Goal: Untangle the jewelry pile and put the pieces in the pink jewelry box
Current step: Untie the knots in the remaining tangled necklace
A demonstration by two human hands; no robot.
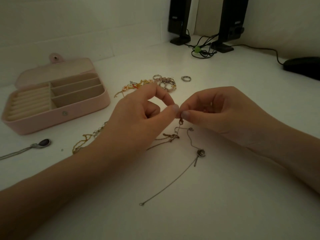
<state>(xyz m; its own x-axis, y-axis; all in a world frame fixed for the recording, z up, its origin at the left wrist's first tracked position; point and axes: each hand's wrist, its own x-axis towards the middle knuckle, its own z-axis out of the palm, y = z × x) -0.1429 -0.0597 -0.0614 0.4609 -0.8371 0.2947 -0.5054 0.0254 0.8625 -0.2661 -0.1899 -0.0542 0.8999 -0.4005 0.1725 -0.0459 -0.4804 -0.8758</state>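
While both the left hand point(138, 110) and right hand point(216, 111) pinch a chain clasp point(181, 120), untangling proceeds; next, free it toward the pink jewelry box point(57, 118) at nine o'clock.

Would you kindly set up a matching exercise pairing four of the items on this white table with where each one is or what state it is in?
Things:
1. pink jewelry box
2. small gold lobster clasp
3. plain silver ring
4. silver pendant with dark oval stone

Places or states:
A. lying alone, right of the beaded bracelets
B. lid open, compartments bare
C. in front of the box, near the left edge
D. hanging just below the pinching fingertips of both hands

Pairs: 1-B, 2-D, 3-A, 4-C
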